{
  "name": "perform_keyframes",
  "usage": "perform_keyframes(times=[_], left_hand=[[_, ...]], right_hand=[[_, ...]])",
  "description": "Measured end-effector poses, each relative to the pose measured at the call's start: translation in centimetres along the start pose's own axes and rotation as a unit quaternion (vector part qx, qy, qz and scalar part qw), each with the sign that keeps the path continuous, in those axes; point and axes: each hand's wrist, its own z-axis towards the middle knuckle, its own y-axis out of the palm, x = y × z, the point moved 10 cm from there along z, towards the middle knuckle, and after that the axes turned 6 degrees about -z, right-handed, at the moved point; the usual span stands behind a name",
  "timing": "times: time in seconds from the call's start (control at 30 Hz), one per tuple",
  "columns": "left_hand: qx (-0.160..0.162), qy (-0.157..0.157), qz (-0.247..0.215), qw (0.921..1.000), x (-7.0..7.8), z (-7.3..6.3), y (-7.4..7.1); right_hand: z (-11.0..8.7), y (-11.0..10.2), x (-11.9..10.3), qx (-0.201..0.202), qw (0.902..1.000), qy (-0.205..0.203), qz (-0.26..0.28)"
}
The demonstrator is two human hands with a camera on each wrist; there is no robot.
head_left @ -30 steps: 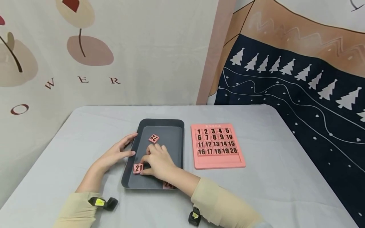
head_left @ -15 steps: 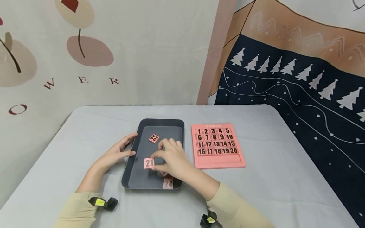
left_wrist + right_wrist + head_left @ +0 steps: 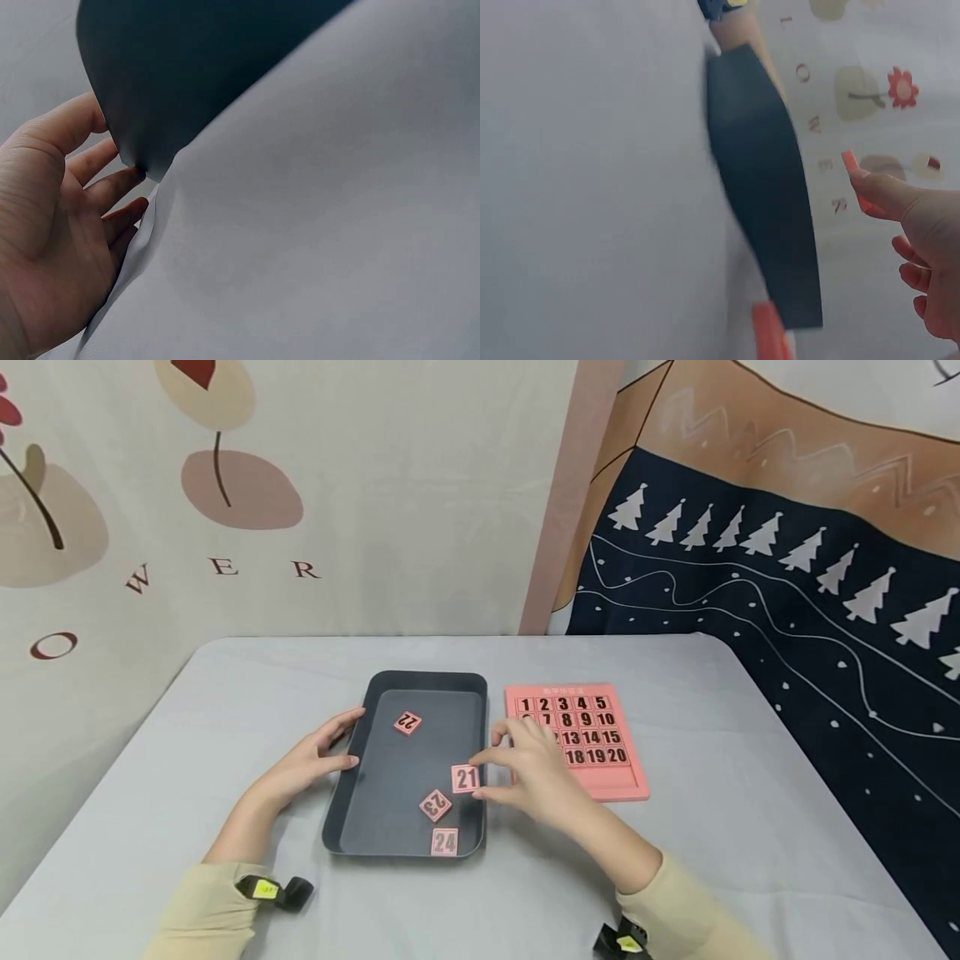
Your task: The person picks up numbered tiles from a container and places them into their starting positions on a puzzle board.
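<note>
My right hand (image 3: 536, 772) pinches the pink number tile 21 (image 3: 465, 778) between thumb and finger, over the right side of the dark grey tray (image 3: 360, 827). In the right wrist view the tile (image 3: 856, 182) is seen edge-on and raised above the tray. My left hand (image 3: 303, 768) touches the tray's left edge with its fingers spread and fairly straight; the left wrist view shows the fingertips right at the tray wall. Inside the tray lie tile 22 (image 3: 407, 722), tile 23 (image 3: 435, 806) and tile 24 (image 3: 445, 842).
Right of the tray lies a pink number board (image 3: 577, 789) with rows of tiles from 1 to 20, partly hidden by my right hand; its bottom row slot holds no tiles. A white cloth covers the table (image 3: 712, 860). Printed curtains hang behind.
My right hand has lifted tile 21 from the tray's left side and carried it right to the tray's right edge. Tiles 23 and 24 are uncovered. The left hand has stayed in place.
</note>
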Motion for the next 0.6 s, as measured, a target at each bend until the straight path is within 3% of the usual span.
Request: perform_keyframes(times=[0.6], left_hand=[[0.002,-0.010,-0.005,0.9999,0.4,0.2,-0.2]], right_hand=[[-3.9,-1.1,7.8,-0.042,0.9959,0.080,0.006]])
